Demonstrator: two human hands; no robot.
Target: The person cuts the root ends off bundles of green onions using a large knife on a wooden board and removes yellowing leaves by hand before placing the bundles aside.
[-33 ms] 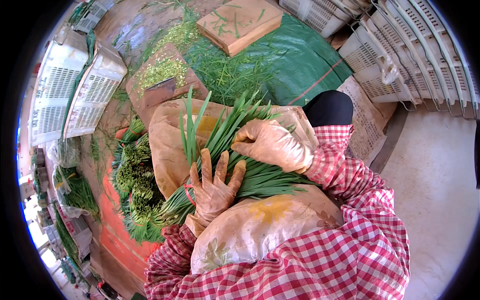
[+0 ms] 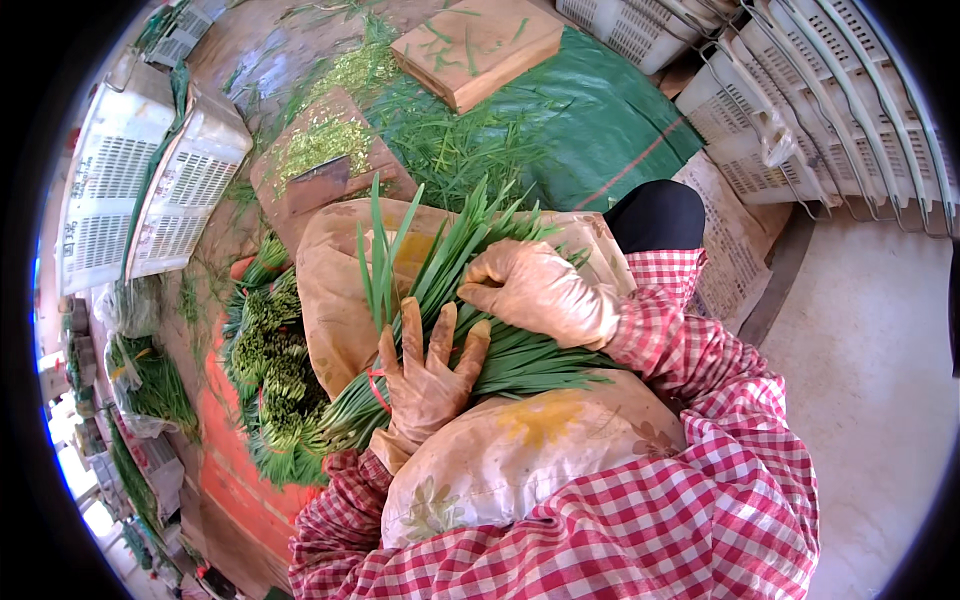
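A bunch of long green leaves that look like garlic chives (image 2: 540, 357) lies across my lap on a stained, flower-printed cloth (image 2: 540, 425). A red band (image 2: 377, 388) goes round its stem end at the left. My left hand (image 2: 432, 375), in a soiled pale glove, rests on the bunch beside the band with its fingers spread. Over the leaves to the right, my gloved right hand (image 2: 545, 297) is closed, thumb and forefinger pinched together. What lies between those fingertips is hidden. Some leaves stand up loosely beyond my left hand.
Stacked chive bundles (image 2: 275, 350) lie at my left on a red sheet (image 2: 235, 440). Ahead are a wooden block (image 2: 480, 50), a board with trimmings (image 2: 320, 150) and a green tarp (image 2: 610, 110). White crates stand left (image 2: 190, 170) and right (image 2: 760, 130).
My right hand has shifted very slightly left over the leaves. My left hand and the bunch stay in place.
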